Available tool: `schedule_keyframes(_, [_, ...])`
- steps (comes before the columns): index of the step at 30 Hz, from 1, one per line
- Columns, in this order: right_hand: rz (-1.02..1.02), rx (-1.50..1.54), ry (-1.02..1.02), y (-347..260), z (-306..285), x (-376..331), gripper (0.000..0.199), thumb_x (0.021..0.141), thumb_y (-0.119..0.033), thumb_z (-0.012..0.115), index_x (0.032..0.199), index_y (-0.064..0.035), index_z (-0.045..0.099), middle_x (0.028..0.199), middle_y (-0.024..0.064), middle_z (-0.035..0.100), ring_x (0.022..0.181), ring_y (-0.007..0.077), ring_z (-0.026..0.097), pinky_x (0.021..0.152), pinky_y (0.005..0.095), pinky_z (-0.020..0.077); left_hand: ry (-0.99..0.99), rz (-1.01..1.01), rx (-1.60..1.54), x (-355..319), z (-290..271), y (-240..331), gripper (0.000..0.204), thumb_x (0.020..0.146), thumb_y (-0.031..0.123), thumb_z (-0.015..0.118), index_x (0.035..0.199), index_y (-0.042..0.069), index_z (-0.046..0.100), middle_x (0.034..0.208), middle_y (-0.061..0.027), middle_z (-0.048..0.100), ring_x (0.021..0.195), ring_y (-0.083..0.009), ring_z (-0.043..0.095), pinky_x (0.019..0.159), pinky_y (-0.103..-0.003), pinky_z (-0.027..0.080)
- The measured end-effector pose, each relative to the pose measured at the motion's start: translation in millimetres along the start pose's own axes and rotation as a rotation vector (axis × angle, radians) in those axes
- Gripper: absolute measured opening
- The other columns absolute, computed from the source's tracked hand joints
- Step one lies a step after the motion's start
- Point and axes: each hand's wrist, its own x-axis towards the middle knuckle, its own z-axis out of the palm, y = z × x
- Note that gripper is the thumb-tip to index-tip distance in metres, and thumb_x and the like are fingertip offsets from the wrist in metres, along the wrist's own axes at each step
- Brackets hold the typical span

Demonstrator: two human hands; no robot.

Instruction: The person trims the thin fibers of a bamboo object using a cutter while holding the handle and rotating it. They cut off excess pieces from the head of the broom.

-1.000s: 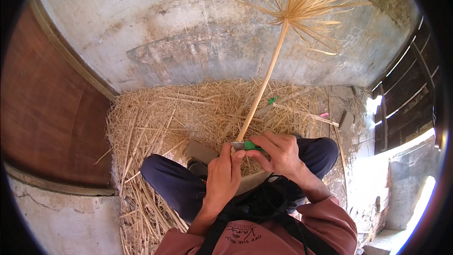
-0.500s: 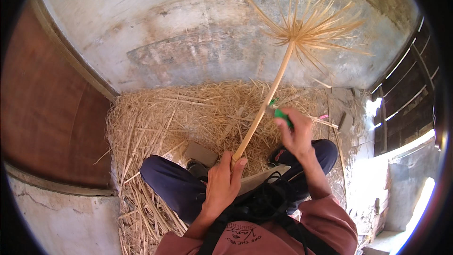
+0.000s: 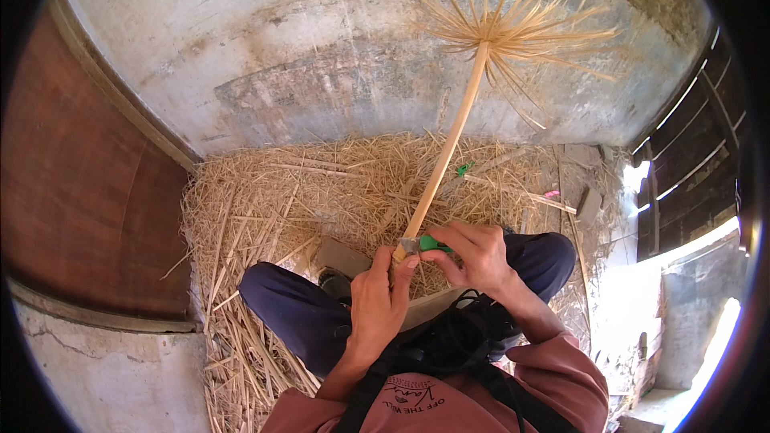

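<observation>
A long pale bamboo stick [image 3: 449,148] slants away from me, its far end split into a wide burst of thin strips [image 3: 491,28] in front of the wall. Its near end is gripped by my left hand [image 3: 378,301], the thumb lying along it. My right hand [image 3: 475,255] is closed round the green handle [image 3: 434,243] of a knife. The short grey blade [image 3: 410,245] lies across the stick just beyond my left fingers, close to my left thumb. Part of the handle is hidden by my right fingers.
Straw-like shavings [image 3: 321,184] cover the floor around my crossed legs [image 3: 293,309]. Ahead rises a stained wall [image 3: 321,56]; a brown wooden panel [image 3: 72,176] is at left. A brick-like block [image 3: 589,205] and a green scrap [image 3: 464,169] lie on the right side.
My right hand has drawn the knife toward me, from midway up the stick to near my left hand. The stick's splayed far end has shifted slightly left and up.
</observation>
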Motion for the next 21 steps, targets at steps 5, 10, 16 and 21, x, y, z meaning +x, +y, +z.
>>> schedule_keyframes(5, [0.132, -0.021, 0.125, 38.0, -5.6, 9.1, 0.027, 0.091, -0.024, 0.089, 0.108, -0.0051, 0.08, 0.093, 0.0107, 0.079, 0.072, 0.0289, 0.077, 0.06, 0.0373, 0.0584, 0.031, 0.002, 0.012, -8.1, 6.8, -14.6, 0.032, 0.115, 0.029, 0.061, 0.103, -0.001, 0.062, 0.058, -0.0122, 0.049, 0.047, -0.0246, 0.049, 0.053, -0.041, 0.038])
schedule_keyframes(10, [0.157, -0.004, 0.156, 51.8, -3.9, 9.8, 0.027, 0.092, -0.022, 0.088, 0.11, -0.0047, 0.08, 0.096, 0.0138, 0.08, 0.076, 0.0313, 0.078, 0.065, 0.0389, 0.0602, -0.017, -0.046, 0.06, -7.6, 1.1, -14.4, 0.032, 0.114, 0.029, 0.062, 0.102, 0.0, 0.059, 0.062, -0.0184, 0.057, 0.052, -0.0383, 0.062, 0.053, -0.047, 0.044])
schedule_keyframes(16, [0.061, 0.035, 0.119, 54.0, 1.1, 6.9, 0.029, 0.091, -0.025, 0.088, 0.109, -0.0045, 0.078, 0.094, 0.0119, 0.078, 0.073, 0.0318, 0.076, 0.061, 0.039, 0.0586, -0.007, -0.057, -0.005, -5.0, -6.2, -7.9, 0.027, 0.114, 0.026, 0.063, 0.109, -0.001, 0.063, 0.06, -0.0141, 0.056, 0.049, -0.0296, 0.061, 0.051, -0.043, 0.044])
schedule_keyframes(21, [0.048, 0.047, 0.038, 21.8, 8.4, -1.5, 0.03, 0.091, -0.028, 0.088, 0.108, -0.0061, 0.077, 0.088, 0.0076, 0.073, 0.068, 0.0289, 0.073, 0.056, 0.0385, 0.056, -0.03, -0.046, -0.002, -1.9, -4.4, -8.2, 0.024, 0.113, 0.023, 0.063, 0.115, -0.001, 0.064, 0.061, -0.013, 0.056, 0.049, -0.0248, 0.06, 0.052, -0.041, 0.044])
